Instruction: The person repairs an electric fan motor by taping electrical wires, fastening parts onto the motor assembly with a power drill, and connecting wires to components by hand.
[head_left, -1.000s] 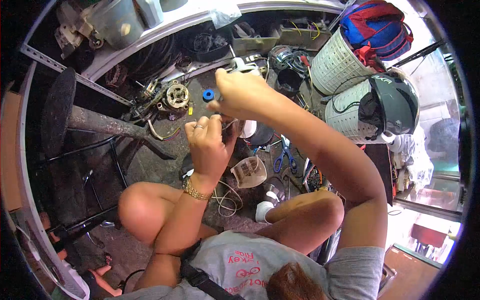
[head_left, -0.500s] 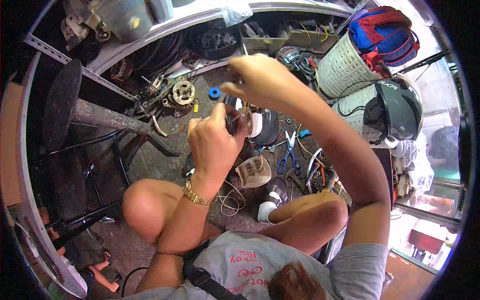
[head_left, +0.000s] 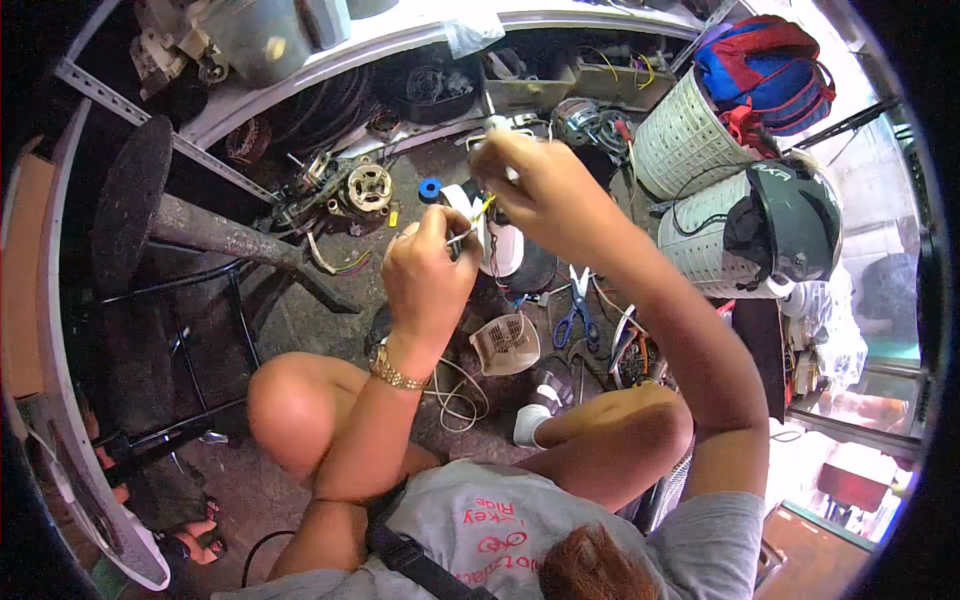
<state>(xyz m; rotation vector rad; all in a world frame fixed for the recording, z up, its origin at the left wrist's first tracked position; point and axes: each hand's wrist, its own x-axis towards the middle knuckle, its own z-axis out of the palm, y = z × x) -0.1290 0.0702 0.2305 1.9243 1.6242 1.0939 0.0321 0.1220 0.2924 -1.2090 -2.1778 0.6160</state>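
Observation:
My left hand [head_left: 425, 275], with a gold watch [head_left: 398, 372] on its wrist, is closed, thumb and fingers pinching a thin pale strand [head_left: 460, 238]. Just beyond the fingertips shows a small yellow-and-white piece [head_left: 483, 207], too blurred to name. My right hand [head_left: 535, 185] is up and to the right, its fingers curled in; a slim pale thing shows by the fingers, its kind unclear. Below both hands, a white-topped appliance base [head_left: 503, 252] with a dark rounded body stands on the floor, partly hidden. Nearer me lies a cream vented plastic cover [head_left: 506, 345].
Blue-handled scissors [head_left: 577, 318] lie right of the cover. A blue tape roll [head_left: 430, 190] and a motor [head_left: 368, 188] sit further off. At the right are a helmet [head_left: 800, 225], a backpack [head_left: 765, 75] and white baskets [head_left: 690, 135]. A dark metal post [head_left: 225, 232] slants at left.
The dark round thing at my left fingers no longer shows; a thin strand and a yellow bit show instead. My right hand has shifted slightly and its fingers are more curled.

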